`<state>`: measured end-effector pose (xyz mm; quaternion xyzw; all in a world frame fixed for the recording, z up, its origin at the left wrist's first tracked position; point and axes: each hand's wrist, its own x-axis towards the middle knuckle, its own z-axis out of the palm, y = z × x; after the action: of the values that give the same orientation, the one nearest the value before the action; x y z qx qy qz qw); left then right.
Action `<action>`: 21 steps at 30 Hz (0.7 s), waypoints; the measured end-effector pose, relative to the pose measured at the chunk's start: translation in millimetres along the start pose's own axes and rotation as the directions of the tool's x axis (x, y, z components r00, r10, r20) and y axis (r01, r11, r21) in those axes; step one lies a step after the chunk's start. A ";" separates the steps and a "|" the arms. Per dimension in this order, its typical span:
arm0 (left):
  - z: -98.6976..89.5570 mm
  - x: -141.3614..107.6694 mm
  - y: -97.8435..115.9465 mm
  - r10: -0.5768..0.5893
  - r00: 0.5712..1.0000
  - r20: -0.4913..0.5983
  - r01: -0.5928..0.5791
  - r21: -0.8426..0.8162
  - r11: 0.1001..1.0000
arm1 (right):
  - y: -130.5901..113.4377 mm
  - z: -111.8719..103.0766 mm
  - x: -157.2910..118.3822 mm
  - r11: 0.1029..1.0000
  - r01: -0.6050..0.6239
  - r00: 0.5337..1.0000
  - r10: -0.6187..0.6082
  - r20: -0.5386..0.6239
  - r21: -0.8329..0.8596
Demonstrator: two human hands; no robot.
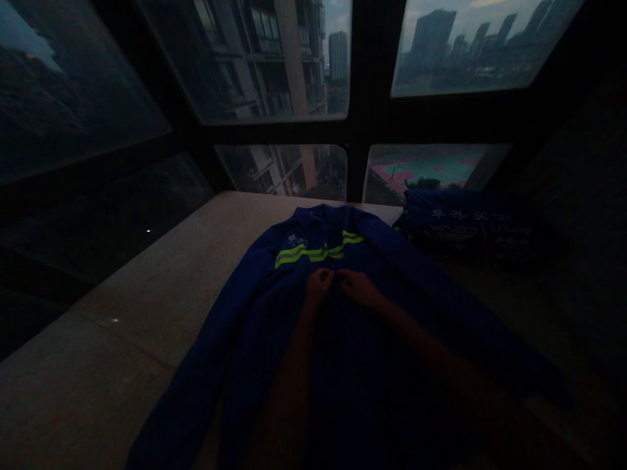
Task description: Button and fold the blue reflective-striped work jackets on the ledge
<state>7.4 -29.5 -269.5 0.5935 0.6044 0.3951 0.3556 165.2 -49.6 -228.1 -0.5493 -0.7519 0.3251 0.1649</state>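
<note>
Both hands, left (320, 283) and right (356, 286), pinch the blue jacket's (304, 313) front in their grip, yellow-green stripes (321, 253) just beyond, collar farther.

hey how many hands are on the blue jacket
2: the left hand and, close beside it, the right hand, both at the front of the jacket, just below the chest stripes.

A pale, mottled ledge (161, 281) carries a blue jacket (289, 294), laid out with its collar toward the far edge and its sleeves angled toward the near left and near right. A bulky blue bundle (465, 225) with white lettering sits at the far right, near the jacket's shoulder. A thin seam (137, 347) crosses the ledge's left part.
</note>
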 end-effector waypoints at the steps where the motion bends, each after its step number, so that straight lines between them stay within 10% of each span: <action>1: 0.1 0.2 -0.7 0.002 1.000 -0.003 -0.002 0.008 1.000 | 0.0 1.1 -0.6 1.000 -0.013 1.000 0.013 -0.003 0.000; 21: 3.3 -9.1 -1.9 0.069 0.998 0.001 -0.068 0.152 0.986 | -23.2 -20.6 75.1 0.925 -0.205 0.966 0.138 -0.220 -0.319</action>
<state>9.9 -38.3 -273.0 0.6384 0.6127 0.3612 0.2943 135.3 22.5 -205.7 -0.6624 -0.7258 0.1491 0.1107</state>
